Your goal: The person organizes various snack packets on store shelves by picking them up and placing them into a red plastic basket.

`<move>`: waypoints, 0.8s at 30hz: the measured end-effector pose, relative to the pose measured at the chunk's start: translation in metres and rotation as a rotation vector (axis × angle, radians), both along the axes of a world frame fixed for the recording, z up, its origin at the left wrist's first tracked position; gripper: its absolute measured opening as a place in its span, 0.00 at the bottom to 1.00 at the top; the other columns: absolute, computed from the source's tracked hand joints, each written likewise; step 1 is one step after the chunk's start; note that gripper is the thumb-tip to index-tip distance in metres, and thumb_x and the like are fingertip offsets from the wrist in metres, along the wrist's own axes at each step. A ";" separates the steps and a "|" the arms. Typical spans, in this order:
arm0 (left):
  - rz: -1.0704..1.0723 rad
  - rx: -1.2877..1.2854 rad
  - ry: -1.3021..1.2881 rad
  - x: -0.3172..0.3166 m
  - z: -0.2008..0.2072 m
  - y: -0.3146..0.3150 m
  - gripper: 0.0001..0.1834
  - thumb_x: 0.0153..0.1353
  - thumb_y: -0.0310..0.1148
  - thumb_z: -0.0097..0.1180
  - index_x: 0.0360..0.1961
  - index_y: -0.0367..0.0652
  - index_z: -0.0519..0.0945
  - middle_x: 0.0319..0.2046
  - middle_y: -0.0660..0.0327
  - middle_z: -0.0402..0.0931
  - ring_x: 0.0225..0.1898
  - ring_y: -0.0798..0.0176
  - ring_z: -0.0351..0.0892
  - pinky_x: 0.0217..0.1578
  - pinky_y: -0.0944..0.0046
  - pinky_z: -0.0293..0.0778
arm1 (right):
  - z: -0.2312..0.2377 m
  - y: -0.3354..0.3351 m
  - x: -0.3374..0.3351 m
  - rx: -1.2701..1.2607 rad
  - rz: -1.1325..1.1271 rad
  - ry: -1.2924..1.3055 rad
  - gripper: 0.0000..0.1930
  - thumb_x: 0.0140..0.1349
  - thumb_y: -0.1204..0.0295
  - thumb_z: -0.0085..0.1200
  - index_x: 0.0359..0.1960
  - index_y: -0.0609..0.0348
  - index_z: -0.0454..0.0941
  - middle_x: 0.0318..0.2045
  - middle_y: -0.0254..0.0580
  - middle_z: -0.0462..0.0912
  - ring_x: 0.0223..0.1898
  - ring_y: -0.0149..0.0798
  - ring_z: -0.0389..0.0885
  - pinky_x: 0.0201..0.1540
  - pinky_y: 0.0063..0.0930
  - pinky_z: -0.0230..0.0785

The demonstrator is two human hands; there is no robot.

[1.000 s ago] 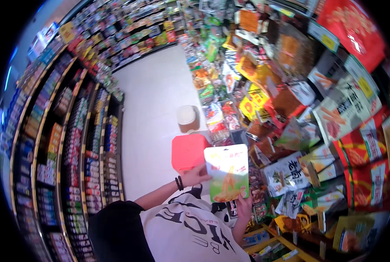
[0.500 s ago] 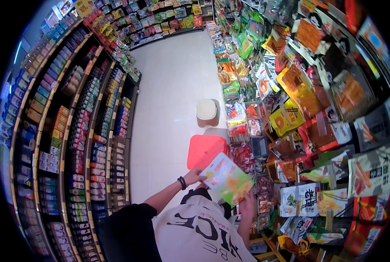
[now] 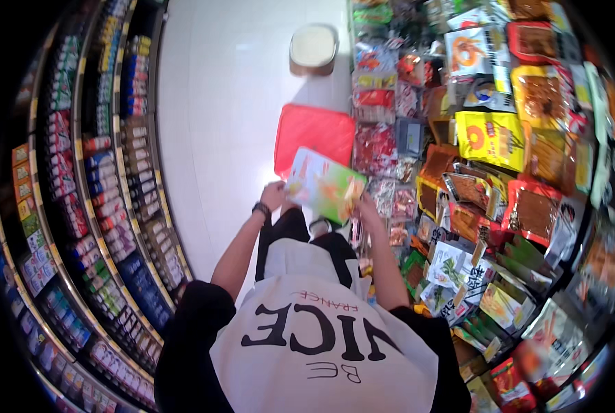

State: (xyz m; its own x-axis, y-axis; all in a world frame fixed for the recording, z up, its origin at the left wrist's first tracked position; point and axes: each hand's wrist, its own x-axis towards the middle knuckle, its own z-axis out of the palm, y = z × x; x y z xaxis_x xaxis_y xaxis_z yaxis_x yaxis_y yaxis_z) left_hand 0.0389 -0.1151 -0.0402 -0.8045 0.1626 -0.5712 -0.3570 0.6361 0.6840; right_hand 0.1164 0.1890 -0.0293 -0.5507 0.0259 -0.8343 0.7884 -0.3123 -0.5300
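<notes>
Holding one flat green snack packet (image 3: 324,184) by its edges, left hand (image 3: 274,195) and right hand (image 3: 364,204) fingers clamped on it; stocking step, packed snack rack (image 3: 486,179) just right; next calls for a free slot.

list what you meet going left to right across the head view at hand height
shelves of small bottles → white tiled floor → left hand → green and orange snack bag → right hand → rack of hanging snack packets
</notes>
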 end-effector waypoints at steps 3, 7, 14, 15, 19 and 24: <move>0.109 -0.044 -0.117 -0.028 -0.040 -0.006 0.14 0.48 0.36 0.54 0.35 0.41 0.79 0.27 0.52 0.79 0.32 0.53 0.79 0.33 0.59 0.73 | -0.019 -0.010 -0.062 0.195 0.239 -0.107 0.21 0.57 0.70 0.47 0.54 0.53 0.64 0.30 0.37 0.75 0.23 0.26 0.72 0.16 0.19 0.61; 0.296 0.099 -0.335 -0.074 -0.081 -0.007 0.11 0.46 0.34 0.57 0.27 0.37 0.78 0.20 0.55 0.75 0.24 0.65 0.74 0.28 0.64 0.71 | -0.025 -0.030 -0.143 0.303 0.463 -0.061 0.22 0.54 0.71 0.49 0.52 0.61 0.64 0.36 0.43 0.77 0.32 0.33 0.75 0.35 0.26 0.69; 0.059 -0.132 -0.349 -0.110 -0.121 -0.019 0.10 0.47 0.34 0.51 0.28 0.41 0.79 0.23 0.54 0.77 0.27 0.59 0.77 0.30 0.62 0.72 | -0.042 -0.052 -0.184 0.464 0.735 -0.048 0.25 0.54 0.66 0.48 0.54 0.60 0.63 0.40 0.47 0.75 0.38 0.39 0.75 0.39 0.33 0.69; 0.038 -0.106 -0.421 -0.113 -0.124 -0.017 0.12 0.48 0.32 0.48 0.32 0.42 0.79 0.32 0.51 0.76 0.35 0.53 0.76 0.38 0.59 0.71 | -0.042 -0.049 -0.178 0.546 0.801 -0.046 0.24 0.53 0.68 0.47 0.52 0.66 0.65 0.40 0.51 0.77 0.43 0.43 0.76 0.47 0.33 0.66; -0.029 -0.236 -0.380 -0.099 -0.124 -0.010 0.17 0.49 0.31 0.45 0.42 0.44 0.75 0.43 0.47 0.73 0.46 0.45 0.73 0.48 0.55 0.69 | -0.023 -0.056 -0.156 0.350 0.776 -0.022 0.25 0.56 0.62 0.48 0.52 0.65 0.65 0.39 0.52 0.77 0.38 0.41 0.76 0.43 0.32 0.68; 0.521 0.313 -0.396 -0.071 -0.156 -0.028 0.24 0.51 0.19 0.43 0.53 0.42 0.66 0.37 0.53 0.77 0.38 0.61 0.76 0.35 0.64 0.74 | 0.013 -0.061 -0.101 0.260 0.612 0.016 0.20 0.59 0.62 0.46 0.50 0.59 0.69 0.32 0.42 0.77 0.31 0.33 0.75 0.32 0.27 0.68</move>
